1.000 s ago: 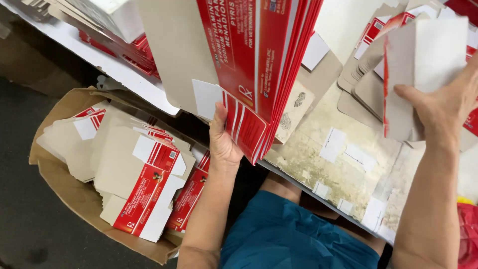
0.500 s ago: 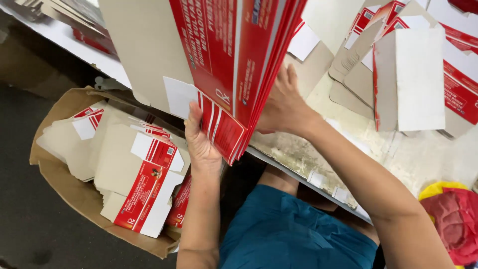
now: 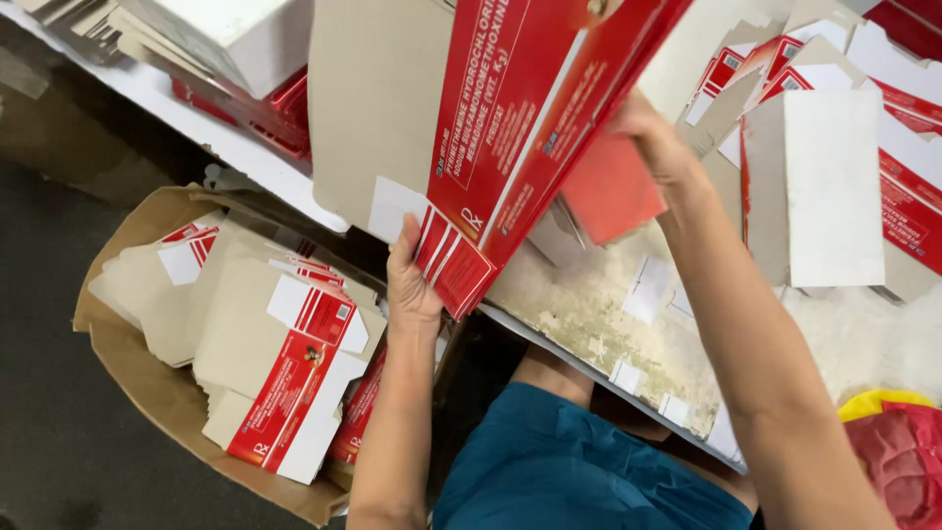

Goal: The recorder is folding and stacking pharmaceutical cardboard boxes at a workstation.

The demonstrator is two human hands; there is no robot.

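From the head camera, the left hand (image 3: 410, 290) grips the lower edge of a stack of flat red and grey cartons (image 3: 491, 128), fingers curled up over the front and clamped on it. The stack stands tilted on edge above the near rim of the bench (image 3: 589, 314), its grey backs facing left and its red printed faces right. The right hand (image 3: 655, 142) reaches in behind the stack from the right, touching its red side; the fingers are hidden, so I cannot tell whether they are closed on anything. A red flap (image 3: 610, 191) shows just under that hand.

Further right on the bench lies a pile of folded cartons (image 3: 824, 186), white side up. Below the bench, to the left, an open brown box (image 3: 128, 383) holds more flattened cartons (image 3: 285, 373). At the lower right is a red bag (image 3: 898, 461).
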